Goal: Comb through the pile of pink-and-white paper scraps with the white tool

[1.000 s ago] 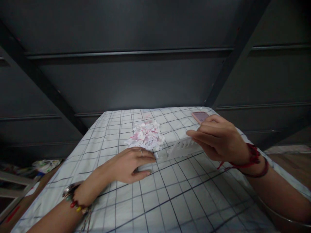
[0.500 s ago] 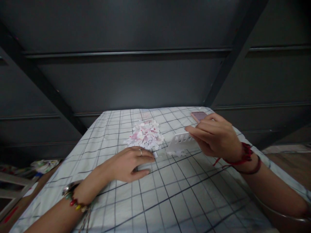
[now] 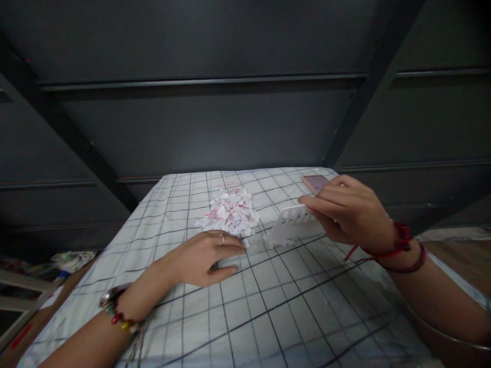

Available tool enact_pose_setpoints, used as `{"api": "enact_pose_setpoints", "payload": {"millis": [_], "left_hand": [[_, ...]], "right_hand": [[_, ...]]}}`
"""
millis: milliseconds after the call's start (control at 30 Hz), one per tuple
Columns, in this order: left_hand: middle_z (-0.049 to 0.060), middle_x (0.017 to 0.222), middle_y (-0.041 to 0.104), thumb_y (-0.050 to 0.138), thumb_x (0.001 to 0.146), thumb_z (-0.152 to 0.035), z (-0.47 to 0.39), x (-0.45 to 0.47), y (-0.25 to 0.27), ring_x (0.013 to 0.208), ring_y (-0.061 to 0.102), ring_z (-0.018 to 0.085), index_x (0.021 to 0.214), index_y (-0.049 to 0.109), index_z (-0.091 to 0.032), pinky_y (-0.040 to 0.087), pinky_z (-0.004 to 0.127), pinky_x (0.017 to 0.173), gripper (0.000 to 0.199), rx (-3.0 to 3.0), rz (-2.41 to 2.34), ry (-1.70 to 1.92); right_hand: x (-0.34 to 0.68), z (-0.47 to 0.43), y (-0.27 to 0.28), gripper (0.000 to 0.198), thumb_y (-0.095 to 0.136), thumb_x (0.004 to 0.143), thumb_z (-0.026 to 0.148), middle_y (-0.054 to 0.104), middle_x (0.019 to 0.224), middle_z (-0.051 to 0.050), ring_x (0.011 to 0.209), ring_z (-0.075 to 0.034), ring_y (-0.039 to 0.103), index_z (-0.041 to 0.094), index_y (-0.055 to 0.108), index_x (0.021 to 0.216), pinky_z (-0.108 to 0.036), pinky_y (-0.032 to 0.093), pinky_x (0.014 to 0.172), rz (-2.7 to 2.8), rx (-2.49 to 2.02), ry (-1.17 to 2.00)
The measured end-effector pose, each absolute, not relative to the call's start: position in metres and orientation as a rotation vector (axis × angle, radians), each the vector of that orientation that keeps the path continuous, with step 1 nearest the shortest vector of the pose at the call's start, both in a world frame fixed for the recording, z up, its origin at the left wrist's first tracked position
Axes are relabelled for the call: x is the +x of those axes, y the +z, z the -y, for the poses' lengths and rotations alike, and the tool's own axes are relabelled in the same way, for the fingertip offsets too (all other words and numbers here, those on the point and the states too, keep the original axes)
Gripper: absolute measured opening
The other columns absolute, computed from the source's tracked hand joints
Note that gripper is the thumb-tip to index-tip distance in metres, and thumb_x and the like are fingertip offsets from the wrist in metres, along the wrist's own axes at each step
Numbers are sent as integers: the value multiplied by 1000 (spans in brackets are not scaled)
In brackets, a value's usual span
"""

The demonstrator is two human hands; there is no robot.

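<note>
While the left hand (image 3: 207, 258) lies palm down on the cloth (image 3: 268, 317), its fingers loosely stretched and its thumb apart, the right hand (image 3: 345, 209) pinches a white card (image 3: 293, 225). From where I stand, nothing shows in the left hand's grasp. The card is between the two hands, nearer the right, whose fingers cover its right end. It stands on its edge, leaning somewhat, and its long axis runs roughly sideways from one hand toward the other. The free end points at the left fingertips but stays apart from them; a row of slots runs along the upper part. Some pale bits (image 3: 286, 243) lie along its lower edge.

Just beyond the left fingers there's a heap of torn paper (image 3: 232, 210), white and pinkish. It sits beyond and to the left of the card, with cloth between. A phone (image 3: 314, 182) lies just past the right hand, which hides part of it. Beyond both hands, a dark wall (image 3: 215, 128) closes off the table's far edge.
</note>
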State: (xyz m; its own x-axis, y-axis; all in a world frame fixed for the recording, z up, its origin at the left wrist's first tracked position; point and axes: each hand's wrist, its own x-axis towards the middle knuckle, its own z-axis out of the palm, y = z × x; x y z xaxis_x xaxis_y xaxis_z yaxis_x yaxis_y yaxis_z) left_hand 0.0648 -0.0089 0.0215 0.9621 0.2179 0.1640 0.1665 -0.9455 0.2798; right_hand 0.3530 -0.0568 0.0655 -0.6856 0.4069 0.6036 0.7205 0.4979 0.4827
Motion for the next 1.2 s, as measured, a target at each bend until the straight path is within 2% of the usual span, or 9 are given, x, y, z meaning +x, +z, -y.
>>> {"api": "enact_pose_setpoints", "payload": {"millis": [300, 767, 1200], "left_hand": [[7, 113, 58, 51, 83, -25, 9, 64, 19, 102, 54, 21, 114, 54, -18, 44, 36, 89, 32, 2872, -305, 267], [6, 112, 59, 51, 83, -25, 9, 65, 22, 102, 54, 21, 114, 54, -19, 44, 36, 88, 31, 2865, -321, 249], [6, 113, 58, 52, 82, -24, 8, 64, 20, 103, 53, 21, 115, 53, -19, 42, 36, 90, 33, 2857, -333, 231]], "right_hand": [[367, 56, 68, 14, 46, 78, 13, 55, 55, 1, 59, -13, 50, 17, 60, 80, -28, 39, 65, 2304, -984, -1077], [348, 59, 65, 18, 41, 77, 11, 49, 53, 3, 51, -12, 40, 17, 57, 83, -28, 36, 60, 2347, -919, -1023], [355, 57, 67, 17, 43, 75, 11, 51, 53, 2, 52, -12, 42, 19, 57, 80, -29, 37, 62, 2342, -961, -1053]]}}
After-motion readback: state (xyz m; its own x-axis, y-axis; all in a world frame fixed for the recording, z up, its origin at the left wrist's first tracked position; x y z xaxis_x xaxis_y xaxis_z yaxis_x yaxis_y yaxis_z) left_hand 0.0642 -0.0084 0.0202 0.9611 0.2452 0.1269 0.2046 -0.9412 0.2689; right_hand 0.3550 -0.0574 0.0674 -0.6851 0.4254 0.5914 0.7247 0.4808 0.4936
